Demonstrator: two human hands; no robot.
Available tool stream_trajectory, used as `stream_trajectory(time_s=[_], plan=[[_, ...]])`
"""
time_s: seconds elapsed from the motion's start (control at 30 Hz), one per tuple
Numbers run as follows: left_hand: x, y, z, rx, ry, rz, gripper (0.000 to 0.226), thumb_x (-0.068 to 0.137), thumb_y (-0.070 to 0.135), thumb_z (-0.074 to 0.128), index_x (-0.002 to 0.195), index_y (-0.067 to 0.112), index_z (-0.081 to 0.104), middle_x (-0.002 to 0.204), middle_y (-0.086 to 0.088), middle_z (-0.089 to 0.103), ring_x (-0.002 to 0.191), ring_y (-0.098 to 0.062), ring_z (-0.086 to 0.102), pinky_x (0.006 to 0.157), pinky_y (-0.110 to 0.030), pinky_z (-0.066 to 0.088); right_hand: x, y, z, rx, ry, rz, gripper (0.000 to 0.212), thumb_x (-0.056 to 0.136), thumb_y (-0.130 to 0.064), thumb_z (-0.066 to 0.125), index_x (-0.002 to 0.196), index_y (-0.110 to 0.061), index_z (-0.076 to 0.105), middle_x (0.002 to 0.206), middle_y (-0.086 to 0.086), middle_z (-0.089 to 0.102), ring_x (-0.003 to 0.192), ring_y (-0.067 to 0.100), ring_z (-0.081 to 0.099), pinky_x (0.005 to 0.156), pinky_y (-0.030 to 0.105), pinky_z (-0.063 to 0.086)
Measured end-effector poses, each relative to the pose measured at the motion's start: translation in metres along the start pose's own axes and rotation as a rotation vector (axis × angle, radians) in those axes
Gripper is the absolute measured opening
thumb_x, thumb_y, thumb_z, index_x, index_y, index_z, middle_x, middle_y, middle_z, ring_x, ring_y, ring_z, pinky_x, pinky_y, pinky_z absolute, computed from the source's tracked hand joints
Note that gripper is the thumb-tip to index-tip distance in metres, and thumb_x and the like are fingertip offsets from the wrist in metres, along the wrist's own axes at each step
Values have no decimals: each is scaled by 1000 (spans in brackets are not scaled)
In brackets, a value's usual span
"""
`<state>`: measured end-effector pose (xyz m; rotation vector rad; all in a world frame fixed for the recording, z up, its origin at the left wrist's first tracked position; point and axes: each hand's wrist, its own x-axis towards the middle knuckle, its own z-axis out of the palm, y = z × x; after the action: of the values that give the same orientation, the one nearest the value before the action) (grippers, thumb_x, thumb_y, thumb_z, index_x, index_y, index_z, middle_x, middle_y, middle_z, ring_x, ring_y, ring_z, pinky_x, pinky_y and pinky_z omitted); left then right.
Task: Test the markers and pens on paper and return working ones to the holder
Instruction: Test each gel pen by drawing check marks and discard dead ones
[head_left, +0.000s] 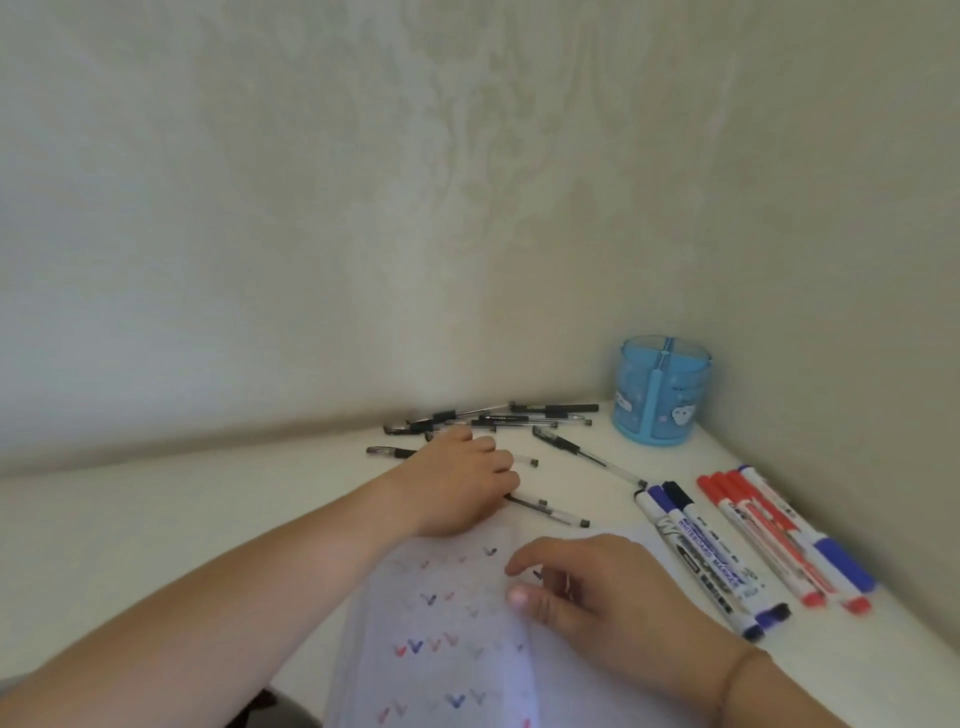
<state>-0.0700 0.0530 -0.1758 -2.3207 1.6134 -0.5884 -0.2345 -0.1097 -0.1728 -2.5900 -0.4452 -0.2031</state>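
White table (156, 530); pens (498, 415), markers (753, 545), paper (441, 649), seemingly empty holder (662, 389).

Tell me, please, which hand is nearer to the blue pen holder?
Left. The left hand lies among the black pens, lower left of the blue pen holder; the right hand rests on the paper, farther toward the person.

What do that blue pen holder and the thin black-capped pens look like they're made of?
The blue pen holder looks like translucent plastic with a smooth, slightly glossy finish: light passes through its walls, and its inner dividers show. The thin pens seem to have clear plastic barrels, since the table shows through them, with dark opaque caps and grips, possibly rubber, though that is too small to tell.
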Motion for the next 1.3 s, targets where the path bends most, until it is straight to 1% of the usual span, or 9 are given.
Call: stream_trajectory(time_s=[0.13,0.33,0.47,0.67,0.77,0.9,1.03,1.17,1.3], plan=[[2,-7,5,116,-23,75,11,81,21,67,72,21,61,70,3,60,64,-21,58,63,-31,44,-1,3,-13,9,-158,-25,38,79,-64,59,110,-41,59,83,-13,65,77,2,57,75,17,44],[3,-18,-9,33,56,10,14,89,31,60,80,21,65,75,5,65,69,-22,63,65,-29,48,-5,2,-8,-290,-483,-258,70,85,-43,62,141,-56,22,104,-6,36,100,16,39,78,37,39],[9,-8,-26,-190,179,-147,33,97,37,31,99,21,60,86,4,66,76,-22,64,65,-32,50,-3,0,8,-305,-361,-306,61,89,-51,50,142,-55,21,98,-5,29,92,15,31,73,33,24],[2,34,-26,-616,349,-231,20,101,40,28,109,29,43,91,12,57,73,-12,53,63,-25,40,14,-11,37,-154,-162,-283,53,86,-56,41,138,-47,35,107,2,49,102,23,45,85,36,35],[-9,39,-19,-736,374,-226,24,101,46,32,105,28,46,87,17,53,73,0,47,65,-12,34,14,-7,17,293,-20,-10,45,70,-70,61,100,-37,62,86,-12,58,89,2,53,84,22,43],[-13,38,-16,-677,388,-26,28,103,40,33,96,22,52,78,10,51,61,-8,44,53,-17,28,13,7,7,334,324,275,88,52,-99,36,66,-14,57,60,1,56,56,11,52,59,35,44],[-15,35,-15,-786,444,103,8,101,30,48,97,26,54,71,10,53,56,-8,46,50,-15,31,13,0,6,259,360,218,62,80,-79,32,64,-22,51,58,-3,50,50,6,46,49,17,30],[-26,30,-16,-994,348,144,20,99,40,53,105,26,66,70,12,61,55,-5,54,50,-14,38,9,2,10,67,447,16,50,95,-58,34,70,-22,59,58,-6,56,57,2,57,57,10,41],[-30,18,-5,-1272,402,-20,26,92,29,39,111,27,56,72,9,48,60,-16,43,53,-31,35,9,1,0,728,418,113,34,91,-32,42,83,-29,76,63,4,71,57,19,63,49,27,50]])
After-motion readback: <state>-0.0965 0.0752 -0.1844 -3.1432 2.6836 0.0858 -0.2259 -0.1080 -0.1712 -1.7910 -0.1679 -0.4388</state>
